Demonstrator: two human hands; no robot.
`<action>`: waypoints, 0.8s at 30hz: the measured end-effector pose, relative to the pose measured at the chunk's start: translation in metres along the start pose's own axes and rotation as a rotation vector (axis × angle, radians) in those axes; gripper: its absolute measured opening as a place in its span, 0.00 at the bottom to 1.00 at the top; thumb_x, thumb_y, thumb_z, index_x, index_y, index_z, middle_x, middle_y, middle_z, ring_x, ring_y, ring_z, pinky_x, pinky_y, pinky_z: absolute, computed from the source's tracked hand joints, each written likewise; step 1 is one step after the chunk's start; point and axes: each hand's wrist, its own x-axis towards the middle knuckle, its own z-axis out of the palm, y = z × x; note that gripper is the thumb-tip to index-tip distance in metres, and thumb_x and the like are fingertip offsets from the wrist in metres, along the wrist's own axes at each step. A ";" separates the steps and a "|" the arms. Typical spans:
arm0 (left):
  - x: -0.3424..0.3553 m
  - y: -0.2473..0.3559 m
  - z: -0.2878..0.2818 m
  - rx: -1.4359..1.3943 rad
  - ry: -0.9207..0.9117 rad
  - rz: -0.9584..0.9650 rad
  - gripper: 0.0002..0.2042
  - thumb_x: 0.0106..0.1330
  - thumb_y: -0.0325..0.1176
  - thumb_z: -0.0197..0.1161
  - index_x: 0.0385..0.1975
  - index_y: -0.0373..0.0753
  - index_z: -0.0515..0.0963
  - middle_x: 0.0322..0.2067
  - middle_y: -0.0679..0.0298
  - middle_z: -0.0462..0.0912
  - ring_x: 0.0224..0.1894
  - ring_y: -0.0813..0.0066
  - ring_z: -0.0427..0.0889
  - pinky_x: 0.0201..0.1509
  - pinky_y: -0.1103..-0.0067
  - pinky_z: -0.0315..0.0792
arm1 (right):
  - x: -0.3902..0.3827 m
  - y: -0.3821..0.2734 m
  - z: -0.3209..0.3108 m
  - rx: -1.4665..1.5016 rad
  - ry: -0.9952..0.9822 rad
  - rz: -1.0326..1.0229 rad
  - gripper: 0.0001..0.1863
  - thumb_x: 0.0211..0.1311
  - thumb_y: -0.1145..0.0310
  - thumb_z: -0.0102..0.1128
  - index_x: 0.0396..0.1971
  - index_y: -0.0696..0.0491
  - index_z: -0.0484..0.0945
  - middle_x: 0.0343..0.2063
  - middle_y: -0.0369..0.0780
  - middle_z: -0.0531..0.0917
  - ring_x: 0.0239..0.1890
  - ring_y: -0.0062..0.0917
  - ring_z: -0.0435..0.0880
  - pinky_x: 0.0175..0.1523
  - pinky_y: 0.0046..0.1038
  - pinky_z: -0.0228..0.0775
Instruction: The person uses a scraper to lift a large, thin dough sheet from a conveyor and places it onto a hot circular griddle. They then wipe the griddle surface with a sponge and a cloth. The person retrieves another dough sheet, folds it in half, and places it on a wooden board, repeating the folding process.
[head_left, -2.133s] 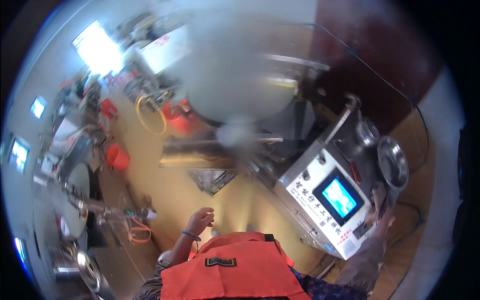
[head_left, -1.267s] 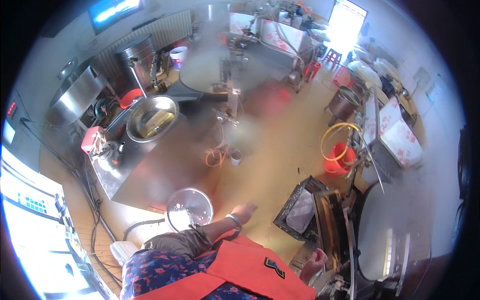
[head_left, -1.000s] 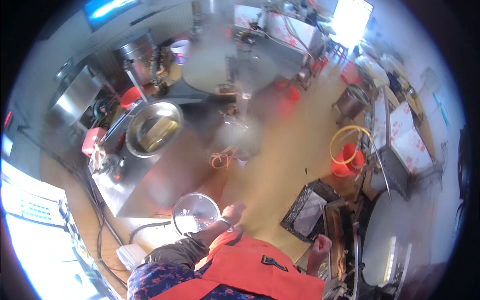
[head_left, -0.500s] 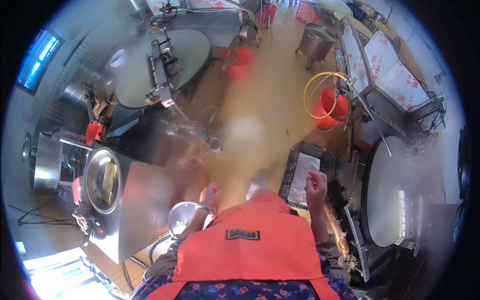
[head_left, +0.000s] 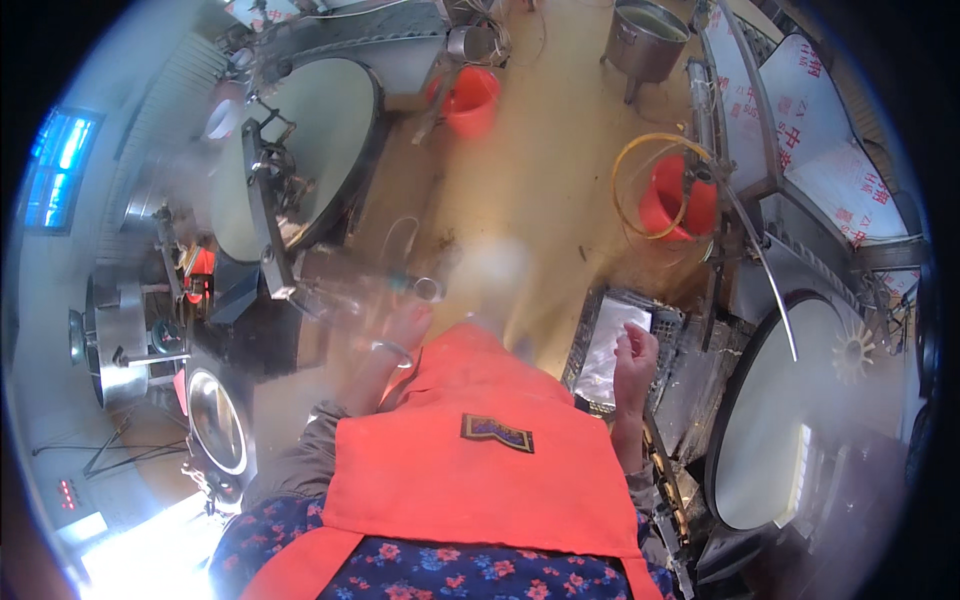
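My left hand (head_left: 408,322) is out in front of my left hip, a bangle (head_left: 394,353) round its wrist. It is nearest to a round metal pipe end (head_left: 428,289), just beyond its fingers. Haze blurs these fingers, and I cannot tell whether they touch it. On the other side my right hand (head_left: 635,358) hangs with its fingers curled in, nothing visible in them. Below it a black plastic crate (head_left: 592,303) with a silvery sheet (head_left: 606,345) inside stands on the floor. A red apron (head_left: 470,400) covers my front.
A large round pale plate machine (head_left: 335,130) stands at the far left, another round plate (head_left: 765,420) at the near right. Red buckets (head_left: 470,103) (head_left: 660,205) and a metal pot (head_left: 645,45) flank the wet floor. A yellow hose (head_left: 622,190) loops over the right bucket. A steel basin (head_left: 215,420) is at left.
The view has moved forward along the floor, and the crate and the right-hand plate show differently. My left hand has gone forward toward the pipe end; my right hand stays curled.
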 end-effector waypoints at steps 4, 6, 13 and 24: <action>0.083 0.051 -0.008 0.037 -0.047 0.173 0.12 0.57 0.38 0.57 0.37 0.41 0.77 0.33 0.56 0.82 0.37 0.62 0.82 0.41 0.71 0.74 | 0.037 0.008 0.010 0.012 0.043 0.138 0.11 0.60 0.79 0.48 0.42 0.60 0.73 0.43 0.41 0.70 0.39 0.25 0.78 0.39 0.22 0.76; 0.114 0.082 -0.013 0.178 0.006 0.180 0.11 0.57 0.37 0.57 0.37 0.41 0.77 0.33 0.57 0.82 0.37 0.63 0.82 0.41 0.71 0.74 | 0.059 0.004 0.019 0.108 0.108 0.215 0.12 0.59 0.80 0.47 0.43 0.60 0.72 0.45 0.41 0.69 0.41 0.26 0.78 0.40 0.22 0.77; 0.224 0.155 -0.025 0.200 -0.146 0.154 0.11 0.59 0.38 0.53 0.32 0.38 0.77 0.29 0.54 0.81 0.33 0.59 0.80 0.38 0.71 0.72 | 0.158 -0.050 0.053 -0.063 0.198 0.061 0.17 0.47 0.83 0.62 0.40 0.60 0.73 0.46 0.42 0.68 0.46 0.31 0.76 0.44 0.25 0.78; 0.406 0.236 -0.012 0.160 -0.136 0.247 0.10 0.56 0.36 0.59 0.33 0.38 0.78 0.28 0.55 0.82 0.33 0.61 0.82 0.38 0.72 0.74 | 0.387 -0.090 0.112 -0.152 0.083 -0.050 0.11 0.52 0.74 0.60 0.37 0.57 0.75 0.42 0.43 0.70 0.38 0.29 0.78 0.38 0.25 0.78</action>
